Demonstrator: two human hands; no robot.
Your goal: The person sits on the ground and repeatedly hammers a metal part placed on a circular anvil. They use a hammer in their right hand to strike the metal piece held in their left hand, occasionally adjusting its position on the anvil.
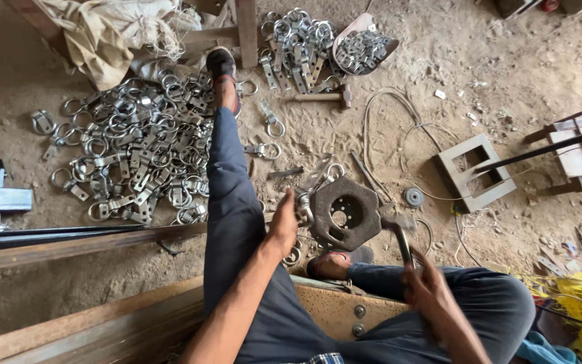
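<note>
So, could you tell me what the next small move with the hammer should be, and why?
Probably bring the hammer down on the metal ring piece. The left hand steadies that piece at the edge of the hexagonal steel block, and the right hand holds the hammer beside it.

- There is one view only, from a camera worn on the person's head, so no second view shares any part of the scene.
- It faces steeply down past the person's own legs onto the dirt floor (pixel 439 74).
- The bottom edge is nearest: the left hand (pixel 283 226) and right hand (pixel 429 290) sit close under the lens.
- The top edge is farthest, where the outstretched foot (pixel 223 74) and a heap of metal ring clamps (pixel 129 155) lie well away.
</note>
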